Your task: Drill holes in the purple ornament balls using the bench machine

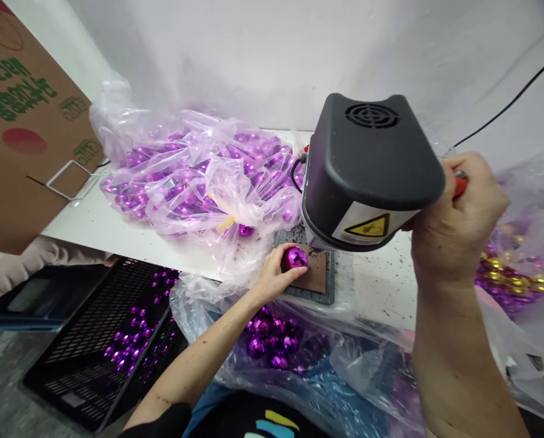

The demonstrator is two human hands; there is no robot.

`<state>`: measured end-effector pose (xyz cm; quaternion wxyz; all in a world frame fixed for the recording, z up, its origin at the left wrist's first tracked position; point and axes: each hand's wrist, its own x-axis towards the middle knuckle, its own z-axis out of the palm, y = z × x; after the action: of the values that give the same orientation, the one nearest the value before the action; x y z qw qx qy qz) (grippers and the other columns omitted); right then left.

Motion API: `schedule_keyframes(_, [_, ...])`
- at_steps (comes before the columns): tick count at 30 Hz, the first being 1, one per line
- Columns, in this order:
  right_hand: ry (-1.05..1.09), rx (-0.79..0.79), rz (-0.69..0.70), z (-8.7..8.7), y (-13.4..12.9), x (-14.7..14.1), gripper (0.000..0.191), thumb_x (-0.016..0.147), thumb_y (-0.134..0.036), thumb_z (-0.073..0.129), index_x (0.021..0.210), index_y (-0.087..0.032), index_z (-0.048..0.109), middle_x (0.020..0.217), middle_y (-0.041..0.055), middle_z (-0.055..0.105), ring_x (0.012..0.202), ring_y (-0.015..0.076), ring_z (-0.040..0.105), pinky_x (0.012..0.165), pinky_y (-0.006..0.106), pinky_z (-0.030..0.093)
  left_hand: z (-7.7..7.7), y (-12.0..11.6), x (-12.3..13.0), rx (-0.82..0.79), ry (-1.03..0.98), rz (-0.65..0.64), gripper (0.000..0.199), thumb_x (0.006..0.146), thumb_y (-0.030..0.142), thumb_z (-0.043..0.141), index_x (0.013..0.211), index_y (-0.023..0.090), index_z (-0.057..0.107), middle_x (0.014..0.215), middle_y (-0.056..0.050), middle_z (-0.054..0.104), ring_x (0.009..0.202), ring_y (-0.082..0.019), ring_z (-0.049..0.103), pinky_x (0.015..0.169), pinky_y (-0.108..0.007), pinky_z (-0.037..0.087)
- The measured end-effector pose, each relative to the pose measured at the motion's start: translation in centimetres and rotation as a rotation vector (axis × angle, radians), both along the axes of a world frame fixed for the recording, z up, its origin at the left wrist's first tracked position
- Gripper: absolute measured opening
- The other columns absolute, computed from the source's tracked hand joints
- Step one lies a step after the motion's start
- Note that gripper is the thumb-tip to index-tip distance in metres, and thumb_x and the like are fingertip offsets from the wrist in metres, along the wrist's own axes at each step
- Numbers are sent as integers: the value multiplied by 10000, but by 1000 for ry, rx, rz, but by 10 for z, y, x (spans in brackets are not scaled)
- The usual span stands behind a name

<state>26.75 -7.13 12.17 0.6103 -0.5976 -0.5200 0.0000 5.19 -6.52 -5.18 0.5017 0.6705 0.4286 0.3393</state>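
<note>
My left hand (pixel 275 272) holds a shiny purple ball (pixel 295 258) between thumb and fingers, over the brown pad (pixel 316 272) on the base of a black press machine (pixel 375 164). At the machine's right side my right hand (pixel 463 207) is wrapped round a red-ended handle (pixel 460 184). The machine's head hides the part right behind the ball. Several more purple balls (pixel 272 334) lie in a clear plastic bag below the table edge, near my lap.
Behind my left hand, a big clear bag of purple balls (pixel 176 173) lies on the white table (pixel 381 292). A cardboard box (pixel 20 134) stands at the left, above a black crate (pixel 84 347) with purple balls. Bags with purple and gold balls (pixel 513 280) are at the right.
</note>
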Motion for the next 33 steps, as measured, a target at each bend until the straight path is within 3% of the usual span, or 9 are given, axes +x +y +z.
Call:
schedule_keyframes(6, [-11, -16, 14, 0, -2, 1, 471, 910, -625, 531, 780, -173, 508, 525, -70, 375, 415, 38, 382, 418, 190, 335, -9, 2, 17, 336, 213, 15, 451, 831, 336, 768, 1225, 211, 586, 1203, -93, 671, 1124, -290, 591, 1011, -444, 428])
schedule_keyframes(10, [-19, 2, 17, 1, -2, 0, 458, 917, -606, 527, 779, -170, 514, 536, -67, 373, 422, 35, 369, 407, 191, 313, -13, -1, 21, 449, 277, 0, 470, 816, 297, 762, 1236, 207, 570, 1258, -118, 648, 1201, -315, 555, 1033, -462, 405])
schedule_keyframes(18, [-89, 33, -9, 2, -2, -2, 460, 941, -588, 496, 763, -164, 507, 566, -56, 380, 487, 30, 365, 497, 197, 306, -17, 3, 22, 392, 264, -146, 534, 863, 333, 717, 1338, 214, 504, 1315, -128, 619, 1287, -320, 515, 1162, -519, 298])
schedule_keyframes(21, [-89, 32, -8, 2, -1, -2, 460, 943, -587, 495, 778, -158, 526, 580, -52, 407, 507, 32, 379, 523, 204, 320, -14, 4, 23, 364, 255, -122, 521, 887, 407, 704, 1330, 215, 509, 1296, -121, 626, 1307, -315, 499, 1216, -542, 227])
schedule_keyframes(26, [-92, 40, -23, 1, -4, -2, 454, 943, -577, 502, 772, -157, 525, 579, -48, 415, 518, 33, 393, 535, 205, 306, -14, 3, 27, 430, 288, -77, 443, 907, 372, 674, 1293, 206, 532, 1235, -114, 646, 1274, -305, 525, 1243, -571, 162])
schedule_keyframes(33, [-226, 111, -130, -25, -46, -10, 185, 905, -388, 619, 878, -206, 628, 712, -31, 564, 555, 68, 525, 535, 244, 373, -12, 3, 27, 439, 308, -77, 411, 902, 347, 672, 1266, 217, 533, 1194, -103, 658, 1218, -294, 558, 1243, -580, 161])
